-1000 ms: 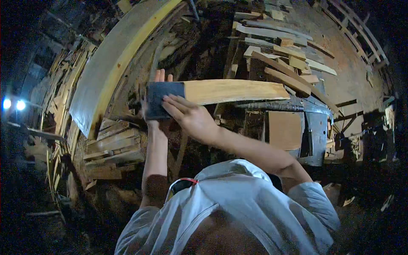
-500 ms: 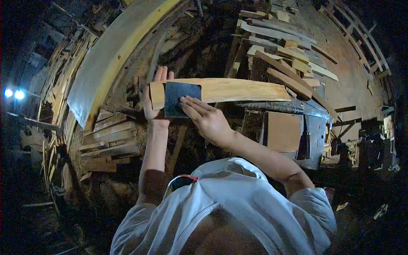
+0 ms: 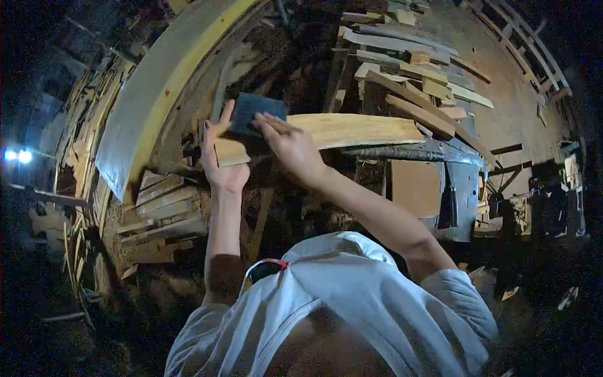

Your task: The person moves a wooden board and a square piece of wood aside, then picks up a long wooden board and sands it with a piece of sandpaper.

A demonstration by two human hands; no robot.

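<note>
A long, slightly curved, pale wooden board (image 3: pixel 358 130) stretches from left to right in front of me. My left hand (image 3: pixel 228 177) supports its left end from below, with fingers up along the far left side. Across the board near that end lies a dark square sheet, apparently sandpaper (image 3: pixel 259 107). The fingers of my right hand (image 3: pixel 295 151) press on the sheet's near right part, and the thumb's grip is hidden. The sheet covers part of the board and the tips of some left fingers.
Several wood strips and offcuts (image 3: pixel 408 107) lie on the bench at right. Near them are a brown flat panel (image 3: pixel 414 188) and a dark-handled tool (image 3: pixel 448 206). A large curved plank (image 3: pixel 147 94) stands at left, above stacked scraps (image 3: pixel 163 207). A bright lamp (image 3: pixel 24 156) shines at far left.
My right hand and the dark sheet have moved up, away from my body, and the sheet has tilted. More of the board's near left corner shows. The view has shifted slightly.
</note>
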